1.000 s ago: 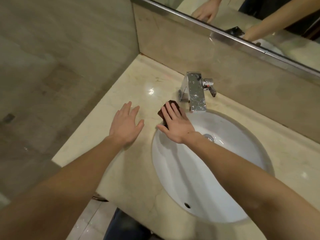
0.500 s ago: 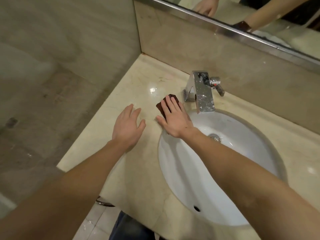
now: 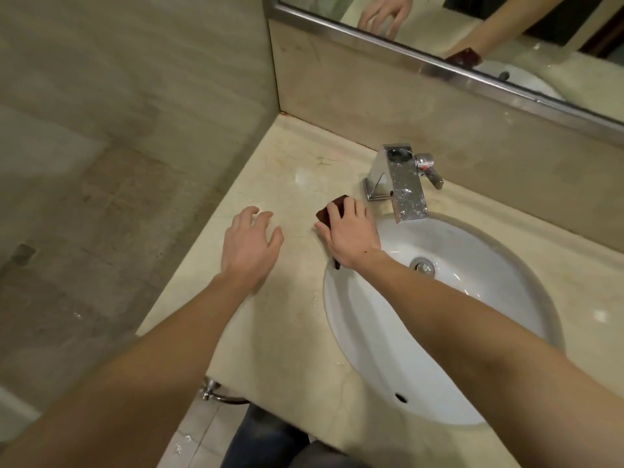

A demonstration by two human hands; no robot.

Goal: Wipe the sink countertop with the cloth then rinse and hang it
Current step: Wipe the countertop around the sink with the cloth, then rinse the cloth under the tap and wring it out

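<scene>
Beige countertop (image 3: 287,319): polished marble, glossy
Square tap (image 3: 403,184): shiny chrome metal
White oval basin (image 3: 388,349): glazed, smooth
Dark brown cloth (image 3: 332,209): matt

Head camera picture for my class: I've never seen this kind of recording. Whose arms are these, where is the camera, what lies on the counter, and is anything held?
There is no machine here: a person wears a camera on the head, looking down at their own arms. The right hand presses a dark brown cloth onto the beige countertop, beside the chrome faucet at the edge of the white sink. The left hand is open over the countertop, holding nothing. The mirror above reflects both arms.
</scene>
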